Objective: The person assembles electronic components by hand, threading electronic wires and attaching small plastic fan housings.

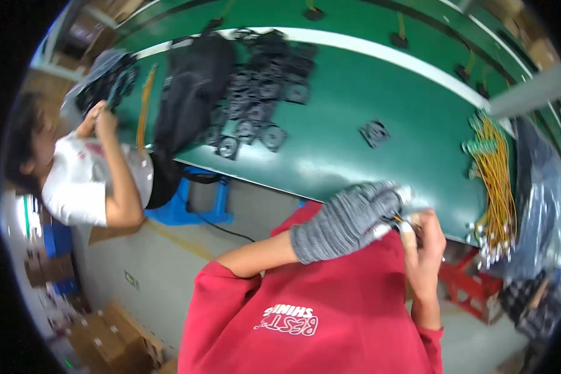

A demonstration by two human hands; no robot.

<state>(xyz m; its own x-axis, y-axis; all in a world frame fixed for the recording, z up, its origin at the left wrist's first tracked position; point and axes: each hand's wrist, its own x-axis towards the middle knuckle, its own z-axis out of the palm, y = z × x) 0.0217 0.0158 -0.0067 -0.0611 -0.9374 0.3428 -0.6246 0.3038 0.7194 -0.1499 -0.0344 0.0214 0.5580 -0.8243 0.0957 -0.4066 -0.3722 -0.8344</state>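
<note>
My left hand point(355, 218) wears a grey knitted glove with pale fingertips. Bare, with pale coverings on some fingertips, my right hand point(425, 246) meets it at the table's near edge. Between them, both hands pinch a short bit of thin dark and orange wires point(396, 218); fingers hide most of it, including its ends. On the green table point(330, 124) beyond my hands lies a single black square cooling fan point(375, 133). To the right sits a bundle of yellow wire cables point(495, 181) with white and green connectors.
Many more black fans point(255, 103) spread beside a black cloth or bag point(196, 87). At the left a co-worker in a white shirt point(84, 181) holds both hands raised together. Clear plastic wrap point(539, 206), a red stool point(470, 287) and a blue stool point(196, 202) stand around the table.
</note>
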